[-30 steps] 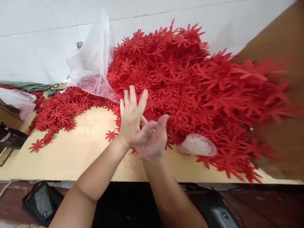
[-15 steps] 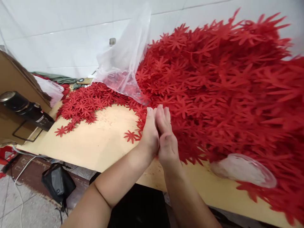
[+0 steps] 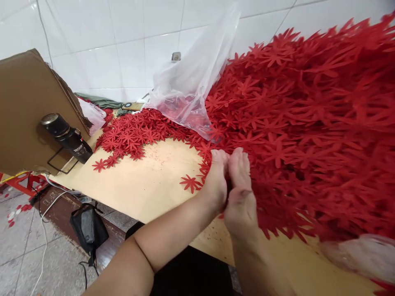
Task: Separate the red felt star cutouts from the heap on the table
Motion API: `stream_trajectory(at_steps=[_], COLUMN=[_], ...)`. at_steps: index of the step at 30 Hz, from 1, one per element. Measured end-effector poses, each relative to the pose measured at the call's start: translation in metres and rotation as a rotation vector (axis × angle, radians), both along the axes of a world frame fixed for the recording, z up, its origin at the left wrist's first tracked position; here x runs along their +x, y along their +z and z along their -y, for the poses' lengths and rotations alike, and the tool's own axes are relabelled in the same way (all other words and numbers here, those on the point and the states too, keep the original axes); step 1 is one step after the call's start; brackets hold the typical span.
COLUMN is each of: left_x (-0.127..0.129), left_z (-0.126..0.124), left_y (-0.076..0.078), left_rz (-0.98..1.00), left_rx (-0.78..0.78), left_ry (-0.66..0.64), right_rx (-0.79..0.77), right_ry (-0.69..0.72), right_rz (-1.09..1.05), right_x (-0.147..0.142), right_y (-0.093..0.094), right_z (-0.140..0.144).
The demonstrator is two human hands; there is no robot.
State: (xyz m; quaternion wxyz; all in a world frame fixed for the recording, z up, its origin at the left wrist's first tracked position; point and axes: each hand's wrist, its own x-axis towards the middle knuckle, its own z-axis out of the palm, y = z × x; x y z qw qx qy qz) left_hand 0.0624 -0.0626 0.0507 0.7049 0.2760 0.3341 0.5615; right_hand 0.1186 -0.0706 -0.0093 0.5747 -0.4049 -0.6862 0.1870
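My left hand [image 3: 217,179] and my right hand [image 3: 242,197] are pressed close side by side at the near edge of a big heap of red flower-shaped cutouts [image 3: 286,135]. The fingers of each are closed together and point away from me, with the right thumb bent in front. A narrow dark gap runs between the two hands. Whatever lies inside them is hidden. Just left of my left hand, a single red flower cutout [image 3: 190,183] rests on the tabletop. A thinner spread of cutouts [image 3: 132,133] continues along the wall.
A clear plastic bag [image 3: 191,92] drapes against the heap. At the left stand a black vacuum flask [image 3: 72,142] and a cardboard box [image 3: 27,107]. A translucent plastic container [image 3: 365,255] lies at the right on the pale tabletop [image 3: 138,193]. Below hangs a black pouch [image 3: 89,228].
The view has swung left, so everything sits farther right in the picture. My hands keep nearly the same pose together beside the heap.
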Motion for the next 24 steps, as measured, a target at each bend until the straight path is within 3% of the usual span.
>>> stream_trajectory(at_steps=[5,9,12,15,20,24], left_x=[0.008,0.005,-0.006,-0.009,0.001,-0.001], left_z=[0.011,0.011,-0.003,-0.009,0.001,-0.004], left_y=[-0.007,-0.004,-0.004,-0.009,-0.021,-0.031], left_rz=[0.035,0.030,0.093,0.142,0.245,0.288], left_rx=[0.148,-0.029,-0.164,-0.212,-0.202,-0.334], left_ry=[-0.082,-0.154,-0.088,-0.024,-0.061,-0.033], right_rx=[-0.097,-0.128,-0.042,-0.033,-0.281,-0.219], right_ry=[-0.027,-0.054,0.043,0.031,-0.132,-0.158], right_rz=[0.010,0.002,0.060,0.098,-0.021,-0.040], right_x=[0.017,0.021,0.006,-0.003,0.009,0.016], right_y=[0.006,0.005,-0.005,-0.011,-0.016,-0.027], right_z=[-0.018,-0.026,-0.008,-0.001,-0.032,-0.046])
